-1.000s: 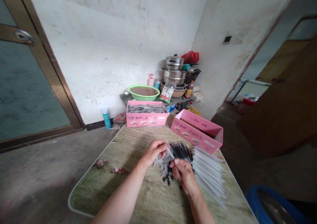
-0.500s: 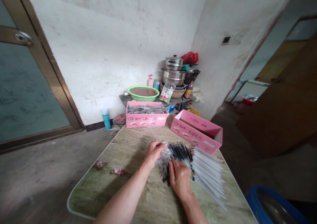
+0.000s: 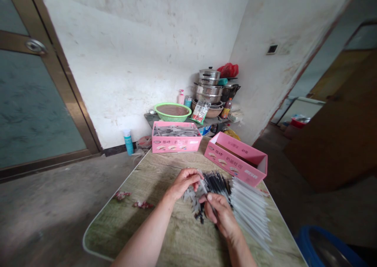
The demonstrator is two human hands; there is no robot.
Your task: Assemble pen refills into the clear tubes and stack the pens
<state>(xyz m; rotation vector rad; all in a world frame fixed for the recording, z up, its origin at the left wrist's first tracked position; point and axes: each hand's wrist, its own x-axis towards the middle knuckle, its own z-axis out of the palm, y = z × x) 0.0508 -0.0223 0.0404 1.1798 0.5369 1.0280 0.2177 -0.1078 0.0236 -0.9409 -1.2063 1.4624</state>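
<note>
My left hand (image 3: 188, 181) is closed, thumb and fingers pinching a small translucent pen part (image 3: 202, 183) above the pile. Just to the right, my right hand (image 3: 219, 212) is closed around a slim pen (image 3: 214, 210), its dark end showing under the fingers. Whether both hands grip the same pen, I cannot tell. Below them lies a heap of translucent grey pen caps (image 3: 191, 196) with small black pieces (image 3: 199, 216) in front. Behind my right hand are black refills (image 3: 217, 181). Clear pen barrels (image 3: 250, 210) lie in a row to the right.
A pink box (image 3: 176, 146) filled with pens stands at the table's back edge. Right of it sits a second pink box (image 3: 234, 161), angled. Beyond are a green basin (image 3: 172, 117) and stacked pots (image 3: 209, 88). A blue tub (image 3: 306, 239) stands on the floor at right.
Both hands have lifted from the pile, and the right has turned so its thumb and the held pen show. The left now pinches a translucent part. The view has shifted slightly.
</note>
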